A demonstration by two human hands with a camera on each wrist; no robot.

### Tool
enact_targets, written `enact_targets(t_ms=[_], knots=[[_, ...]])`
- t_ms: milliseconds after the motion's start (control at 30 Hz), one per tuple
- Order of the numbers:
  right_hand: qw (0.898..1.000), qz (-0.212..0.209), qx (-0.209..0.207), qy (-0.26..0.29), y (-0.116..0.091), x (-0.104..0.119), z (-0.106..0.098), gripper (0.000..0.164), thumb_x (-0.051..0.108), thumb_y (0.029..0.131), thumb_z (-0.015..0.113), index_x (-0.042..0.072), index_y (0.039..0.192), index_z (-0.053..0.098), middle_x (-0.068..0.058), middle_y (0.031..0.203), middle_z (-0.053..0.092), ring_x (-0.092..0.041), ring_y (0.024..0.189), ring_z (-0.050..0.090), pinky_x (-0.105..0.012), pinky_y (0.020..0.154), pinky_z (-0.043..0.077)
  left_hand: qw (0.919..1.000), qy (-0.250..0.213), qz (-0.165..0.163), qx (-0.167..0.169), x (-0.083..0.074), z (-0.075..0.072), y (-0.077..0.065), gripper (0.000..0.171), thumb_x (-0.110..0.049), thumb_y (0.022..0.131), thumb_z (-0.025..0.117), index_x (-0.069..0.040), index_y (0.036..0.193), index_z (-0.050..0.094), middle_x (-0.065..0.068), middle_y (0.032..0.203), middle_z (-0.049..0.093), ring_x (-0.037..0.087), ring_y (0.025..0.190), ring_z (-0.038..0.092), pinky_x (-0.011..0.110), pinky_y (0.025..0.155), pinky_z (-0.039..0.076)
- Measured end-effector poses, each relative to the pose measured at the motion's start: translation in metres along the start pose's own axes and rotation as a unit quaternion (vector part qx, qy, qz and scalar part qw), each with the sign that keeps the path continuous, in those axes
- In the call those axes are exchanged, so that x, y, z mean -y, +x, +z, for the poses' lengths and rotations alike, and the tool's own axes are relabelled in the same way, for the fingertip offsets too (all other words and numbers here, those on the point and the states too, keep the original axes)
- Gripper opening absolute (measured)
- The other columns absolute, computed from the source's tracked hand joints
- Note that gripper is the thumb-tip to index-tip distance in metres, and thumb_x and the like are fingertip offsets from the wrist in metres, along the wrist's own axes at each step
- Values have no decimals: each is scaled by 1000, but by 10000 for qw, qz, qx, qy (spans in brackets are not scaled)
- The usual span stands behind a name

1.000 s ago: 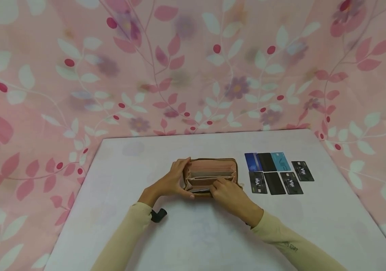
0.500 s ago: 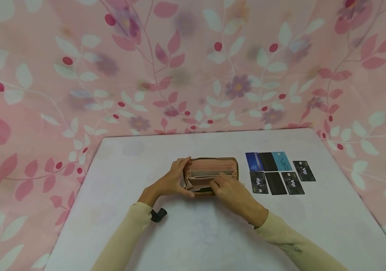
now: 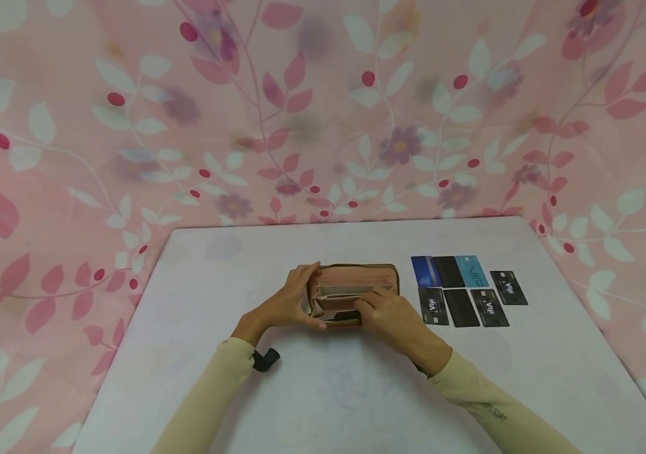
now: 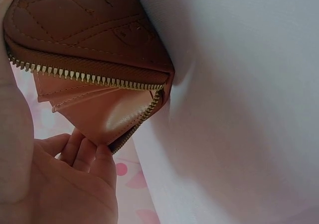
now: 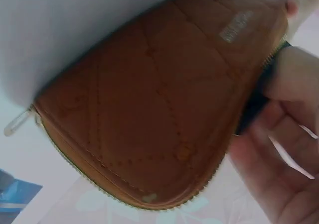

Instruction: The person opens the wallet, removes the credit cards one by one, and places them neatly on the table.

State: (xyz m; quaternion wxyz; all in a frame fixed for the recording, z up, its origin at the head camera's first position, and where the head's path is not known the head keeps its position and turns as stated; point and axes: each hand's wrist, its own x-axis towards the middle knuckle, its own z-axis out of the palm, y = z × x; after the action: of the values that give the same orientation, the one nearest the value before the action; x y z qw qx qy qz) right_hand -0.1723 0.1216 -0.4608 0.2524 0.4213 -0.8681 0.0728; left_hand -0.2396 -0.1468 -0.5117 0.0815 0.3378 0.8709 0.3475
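Note:
A brown quilted zip wallet (image 3: 357, 275) stands unzipped on the table, its pale pink compartments showing in the head view. My left hand (image 3: 287, 304) grips its left end, thumb at the front edge and fingers at the back edge. In the left wrist view, the fingers (image 4: 102, 159) curl round the far flap, and the gold zip teeth gape apart. My right hand (image 3: 393, 318) pinches a black card (image 3: 348, 315) at the front compartment. From the right wrist, that dark card (image 5: 255, 104) rises partly out past the wallet's zip edge; its lower part is hidden.
To the right of the wallet, several cards lie in two rows: a dark blue one (image 3: 425, 271), a light blue VIP card (image 3: 471, 271) and black ones (image 3: 461, 308). One black VIP card (image 3: 508, 287) lies apart. A floral curtain (image 3: 323, 126) hangs behind the white table (image 3: 323, 391).
My right hand has shifted slightly right and the black card has come into view at the front compartment. The left hand stays on the wallet.

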Motion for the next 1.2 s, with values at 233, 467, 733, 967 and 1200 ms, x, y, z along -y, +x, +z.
enact_targets(t_ms=[233,467,733,967,1200], knots=[[9994,85,104,321,0,-7,-2,19,-2,75,79,3,92,72,-7,86,66,-19,79,66,-29,64,55,10000,-21,28,-17,1,0,0,129,-59,63,86,-17,157,8,5,147,28,23,134,22,51,108,30],[9871,683,-84,1444,4,-15,-17,17,-3,78,78,4,91,70,-4,85,67,-16,75,65,-31,65,55,10000,5,-13,11,2,1,0,129,-61,63,84,-18,157,7,3,147,27,23,133,22,50,108,30],[9716,1087,10,2101,4,-21,-25,15,-2,82,75,6,95,72,-3,86,69,-8,66,61,-23,57,51,10000,-21,7,-43,0,2,-1,130,-59,62,86,-18,157,8,5,147,28,23,134,22,50,107,30],[9524,1879,-542,2340,3,-55,-36,18,1,83,77,5,100,74,-5,91,72,-11,69,65,-30,58,54,10000,-84,-22,3,1,3,-2,130,-58,62,87,-18,157,7,4,148,28,22,133,22,49,108,30],[9268,3013,-1084,1961,2,-134,-21,15,7,86,75,0,100,75,-13,88,73,-28,75,70,-41,65,56,10000,-73,-14,5,2,2,0,129,-63,63,83,-19,157,7,3,147,27,20,132,23,48,107,31]])
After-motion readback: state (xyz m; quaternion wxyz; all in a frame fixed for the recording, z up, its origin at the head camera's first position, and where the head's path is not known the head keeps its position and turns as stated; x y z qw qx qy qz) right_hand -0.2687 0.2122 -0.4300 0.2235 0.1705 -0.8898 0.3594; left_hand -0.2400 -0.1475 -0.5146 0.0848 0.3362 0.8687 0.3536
